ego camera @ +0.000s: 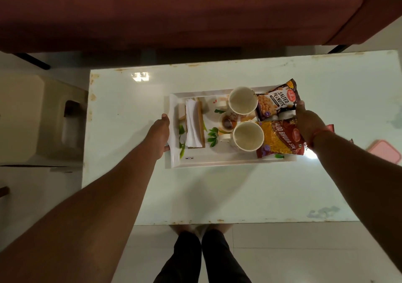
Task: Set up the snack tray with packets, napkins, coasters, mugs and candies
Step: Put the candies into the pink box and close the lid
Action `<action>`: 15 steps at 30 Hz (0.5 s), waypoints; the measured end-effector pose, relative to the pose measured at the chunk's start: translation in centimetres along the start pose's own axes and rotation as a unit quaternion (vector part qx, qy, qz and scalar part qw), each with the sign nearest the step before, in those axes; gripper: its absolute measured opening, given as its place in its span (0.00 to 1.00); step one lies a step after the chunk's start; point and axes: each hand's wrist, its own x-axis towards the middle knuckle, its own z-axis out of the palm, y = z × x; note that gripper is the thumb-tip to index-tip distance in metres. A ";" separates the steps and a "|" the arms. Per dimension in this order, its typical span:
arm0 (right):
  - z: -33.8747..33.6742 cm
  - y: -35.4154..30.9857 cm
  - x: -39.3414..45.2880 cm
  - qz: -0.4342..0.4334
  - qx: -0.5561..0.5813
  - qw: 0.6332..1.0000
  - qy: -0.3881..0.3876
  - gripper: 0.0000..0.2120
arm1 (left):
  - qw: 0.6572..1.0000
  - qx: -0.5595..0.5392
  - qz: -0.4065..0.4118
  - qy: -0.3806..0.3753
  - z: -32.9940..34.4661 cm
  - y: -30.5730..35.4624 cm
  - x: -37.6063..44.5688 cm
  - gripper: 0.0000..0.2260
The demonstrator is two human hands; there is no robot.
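Observation:
A white tray (219,162) with a leaf print rests on the pale table (217,195). My left hand (159,133) grips its left handle. At the right end, my right hand (309,123) holds the tray's edge, lying over the packets. Two empty white mugs (242,101) (248,136) stand in the tray's middle, and a small bowl of candies (227,122) sits between them. A salted peanuts packet (276,102) and an aloo bhujia packet (279,139) lie at the right. White napkins (193,123) lie in a wooden holder at the left. Coasters are not clearly visible.
A maroon sofa (174,10) runs along the far side of the table. A beige plastic stool (41,119) stands to the left. A pink lid (386,152) lies at the table's right edge. My legs (202,258) are at the near edge.

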 end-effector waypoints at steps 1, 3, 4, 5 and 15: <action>0.1 0.2 0.1 -0.002 -0.007 1.000 0.010 0.40 | 1.000 0.005 0.003 0.003 0.0 0.0 -0.1 0.22; 0.1 0.7 0.2 -0.002 -0.010 0.999 0.032 0.41 | 1.000 0.024 0.010 0.013 -0.2 0.2 -0.2 0.22; 0.1 0.8 0.2 0.001 -0.010 0.999 0.045 0.40 | 0.999 0.038 0.017 0.019 -0.3 0.3 -0.1 0.23; 0.1 1.1 0.3 -0.003 -0.016 0.998 0.058 0.38 | 0.998 0.055 0.027 0.025 -0.5 0.3 -0.1 0.23; 0.5 0.6 -5.8 -0.126 -0.170 0.972 0.100 0.28 | 0.746 0.505 0.415 0.129 -0.8 -0.2 -5.1 0.25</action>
